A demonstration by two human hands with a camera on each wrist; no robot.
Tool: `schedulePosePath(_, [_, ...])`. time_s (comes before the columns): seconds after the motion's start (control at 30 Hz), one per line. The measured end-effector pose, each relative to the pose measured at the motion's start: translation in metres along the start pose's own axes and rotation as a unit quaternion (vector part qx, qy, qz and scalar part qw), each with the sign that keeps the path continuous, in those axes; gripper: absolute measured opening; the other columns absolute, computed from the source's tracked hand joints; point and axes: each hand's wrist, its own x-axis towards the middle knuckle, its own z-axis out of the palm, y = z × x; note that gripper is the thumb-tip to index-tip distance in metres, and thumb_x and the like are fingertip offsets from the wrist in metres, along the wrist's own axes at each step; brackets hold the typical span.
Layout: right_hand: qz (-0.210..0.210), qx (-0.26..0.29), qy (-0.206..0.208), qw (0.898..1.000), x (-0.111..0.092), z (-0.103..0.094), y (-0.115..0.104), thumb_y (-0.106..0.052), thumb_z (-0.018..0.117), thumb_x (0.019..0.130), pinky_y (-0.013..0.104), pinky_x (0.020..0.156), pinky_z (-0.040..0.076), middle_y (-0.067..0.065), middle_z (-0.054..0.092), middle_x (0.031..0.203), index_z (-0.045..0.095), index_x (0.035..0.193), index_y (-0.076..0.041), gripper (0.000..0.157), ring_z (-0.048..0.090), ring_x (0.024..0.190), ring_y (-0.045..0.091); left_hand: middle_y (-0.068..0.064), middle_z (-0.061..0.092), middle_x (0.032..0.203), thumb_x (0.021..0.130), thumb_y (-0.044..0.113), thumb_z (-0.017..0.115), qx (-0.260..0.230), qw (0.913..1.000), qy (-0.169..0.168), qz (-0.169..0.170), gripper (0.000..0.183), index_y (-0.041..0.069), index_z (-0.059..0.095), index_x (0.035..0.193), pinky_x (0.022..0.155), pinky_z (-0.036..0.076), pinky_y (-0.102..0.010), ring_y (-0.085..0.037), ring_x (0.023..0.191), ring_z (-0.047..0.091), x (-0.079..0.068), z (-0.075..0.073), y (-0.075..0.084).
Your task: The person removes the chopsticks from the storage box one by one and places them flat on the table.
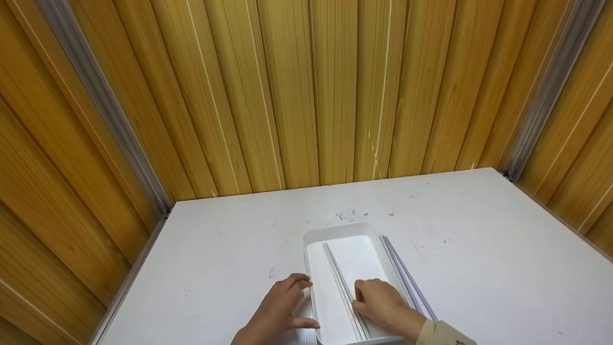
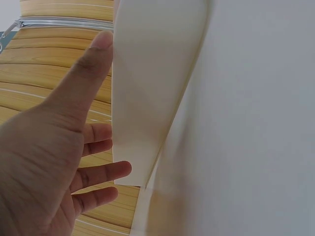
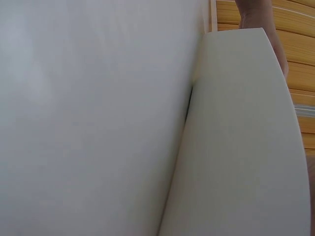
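A long white tray (image 1: 337, 233) lies on the table, with thin pale chopsticks (image 1: 338, 277) set lengthwise inside, some greenish and some cream. My right hand (image 1: 383, 302) reaches over the tray's right wall, its fingers curled; thumb and forefinger pinch at the greenish chopsticks. In the right wrist view the tray wall (image 3: 241, 137) hides that hand's fingers. My left hand (image 1: 282, 306) is at the tray's left wall, thumb and fingers spread along the rim. The left wrist view shows the left thumb and fingers (image 2: 101, 172) loosely extended against the wall, not curled round it.
Purple chopsticks (image 1: 407, 273) lie on the white table (image 1: 230, 258) along the tray's right side. Wood-patterned panels (image 1: 306, 96) close off the back and sides, with grey metal posts (image 1: 110, 110) at the corners. Small dark marks dot the tabletop behind the tray.
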Motion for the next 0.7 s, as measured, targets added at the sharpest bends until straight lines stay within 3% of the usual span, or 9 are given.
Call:
schedulePosePath(0.13, [0.008,-0.006,0.001,1.0,0.0005,0.0005,-0.0003,-0.017,0.066,0.082,0.03,0.059,0.053,0.0,0.061,0.068,0.058,0.074,-0.011,0.013,0.052,0.064,0.011,-0.004,0.056,0.123,0.07,0.058,0.072,-0.003,1.0,0.006,0.004,0.073,0.005,0.059,0.118,0.083,0.054,-0.031,-0.015,0.096,0.058,0.0002,0.0006,-0.0004])
schedulePosePath(0.7, [0.015,-0.009,0.013,1.0,0.0006,0.0012,-0.0025,-0.018,0.067,0.081,0.024,0.055,0.046,-0.002,0.058,0.065,0.057,0.072,-0.012,0.015,0.046,0.061,0.01,-0.006,0.057,0.123,0.07,0.058,0.072,-0.004,0.9999,0.004,0.009,0.074,0.003,0.059,0.118,0.085,0.055,-0.032,-0.018,0.098,0.06,0.0011,0.0002,-0.001])
